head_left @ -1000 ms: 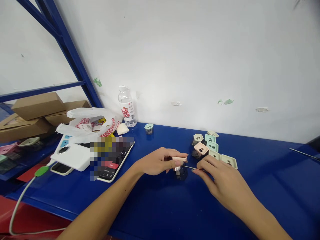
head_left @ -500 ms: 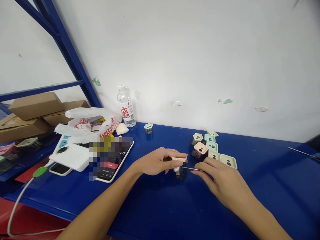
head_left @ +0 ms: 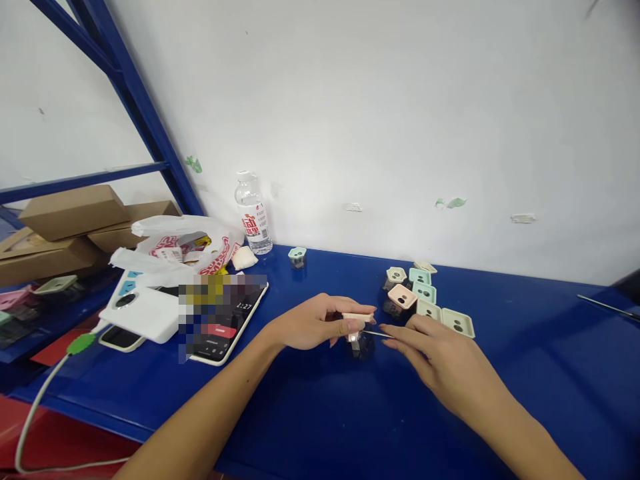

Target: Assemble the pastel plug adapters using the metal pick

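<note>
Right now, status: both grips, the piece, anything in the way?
Left grip pinching pink piece. Right grip holding thin rod, tip by the piece. Similar pieces just beyond right grip, not between grips.

Clear bottle (head_left: pixel 253 223) near white wall (head_left: pixel 375 100), plastic bag (head_left: pixel 155 267) beside it, lit phone (head_left: pixel 243 317), white device (head_left: pixel 153 313), perhaps another phone, stacked cardboard boxes (head_left: pixel 75 212)

We look out from one head-worn camera, facing forward and down across the blue tabletop (head_left: pixel 310 413) toward the white wall (head_left: pixel 350 120) beyond. The wearer's left hand (head_left: pixel 317 323) and right hand (head_left: pixel 433 350) sit near us, just below the middle, forearms (head_left: pixel 220 400) cut by the bottom edge.
</note>
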Tool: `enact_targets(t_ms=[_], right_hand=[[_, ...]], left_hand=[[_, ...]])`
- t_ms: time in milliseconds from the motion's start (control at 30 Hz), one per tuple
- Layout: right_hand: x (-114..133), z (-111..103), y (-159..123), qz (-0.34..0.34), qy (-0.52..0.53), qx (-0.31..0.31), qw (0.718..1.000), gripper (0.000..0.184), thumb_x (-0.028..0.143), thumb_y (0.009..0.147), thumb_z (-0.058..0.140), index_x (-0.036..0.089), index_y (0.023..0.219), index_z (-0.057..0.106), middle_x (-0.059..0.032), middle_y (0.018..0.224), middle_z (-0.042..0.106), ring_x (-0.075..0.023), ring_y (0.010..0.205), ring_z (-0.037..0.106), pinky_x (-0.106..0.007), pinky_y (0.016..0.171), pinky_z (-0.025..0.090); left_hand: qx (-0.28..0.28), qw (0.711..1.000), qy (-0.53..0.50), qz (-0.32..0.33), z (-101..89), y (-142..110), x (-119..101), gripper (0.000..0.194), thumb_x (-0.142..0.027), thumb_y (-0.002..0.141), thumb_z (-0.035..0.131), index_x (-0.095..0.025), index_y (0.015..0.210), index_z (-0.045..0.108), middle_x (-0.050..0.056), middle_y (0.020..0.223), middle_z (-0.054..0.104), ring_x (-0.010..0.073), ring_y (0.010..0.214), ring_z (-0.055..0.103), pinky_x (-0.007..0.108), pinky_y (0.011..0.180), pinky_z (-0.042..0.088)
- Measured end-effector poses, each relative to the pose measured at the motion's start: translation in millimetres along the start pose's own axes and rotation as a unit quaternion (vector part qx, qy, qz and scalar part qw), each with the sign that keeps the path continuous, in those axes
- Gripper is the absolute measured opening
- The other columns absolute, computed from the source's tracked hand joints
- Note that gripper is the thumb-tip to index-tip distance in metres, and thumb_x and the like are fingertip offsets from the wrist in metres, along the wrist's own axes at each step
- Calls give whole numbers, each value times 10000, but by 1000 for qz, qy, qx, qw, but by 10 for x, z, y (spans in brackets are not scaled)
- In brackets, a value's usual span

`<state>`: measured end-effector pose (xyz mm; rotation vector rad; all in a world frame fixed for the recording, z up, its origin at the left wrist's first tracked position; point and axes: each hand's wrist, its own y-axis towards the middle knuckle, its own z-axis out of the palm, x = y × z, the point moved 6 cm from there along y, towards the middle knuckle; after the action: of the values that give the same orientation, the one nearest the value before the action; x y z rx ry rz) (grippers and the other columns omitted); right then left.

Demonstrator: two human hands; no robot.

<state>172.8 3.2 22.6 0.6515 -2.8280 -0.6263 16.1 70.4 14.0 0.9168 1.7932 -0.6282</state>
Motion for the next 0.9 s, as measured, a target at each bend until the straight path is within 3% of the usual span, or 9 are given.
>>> enact_targets(t_ms=[233, 367, 633, 900], right_hand=[[16, 11, 3, -1, 9, 13, 1000, 418, 394, 1000, 293, 239, 1093, 670, -42, 764, 578, -152, 634, 580, -244, 522, 442], [56, 35, 4, -17, 19, 49, 998, 413, 302, 1002, 282, 182, 866, 653, -58, 772, 569, -182, 705, 568, -294, 610, 460], [-6, 14, -10, 18, 22, 55, 998, 290, 390, 968, 403, 261, 914, 657, -5, 752, 551, -144, 541, 548, -261, 468, 351], [13, -42, 10, 17, 25, 50, 998, 357, 369, 982, 377, 237, 862, 687, -17, 725, 598, -167, 651, 597, -264, 532, 390]], left_hand=[[-8, 1000, -13, -14, 3, 12, 12, 516, -487, 866, 540, -182, 1283, 562, 76, 970, 624, 105, 696, 530, 209, 550, 427], [-31, 999, -41, -13, 2, 27, 10, 490, -449, 827, 614, -158, 1221, 606, 72, 967, 632, 113, 737, 542, 232, 637, 440], [-36, 999, -24, -12, -1, 47, 40, 473, -461, 860, 564, -157, 1220, 600, 83, 1015, 631, 116, 748, 548, 239, 650, 434], [-41, 998, -43, -34, 3, 58, 71, 475, -453, 816, 625, -133, 1166, 620, 79, 942, 644, 116, 723, 550, 239, 628, 428]])
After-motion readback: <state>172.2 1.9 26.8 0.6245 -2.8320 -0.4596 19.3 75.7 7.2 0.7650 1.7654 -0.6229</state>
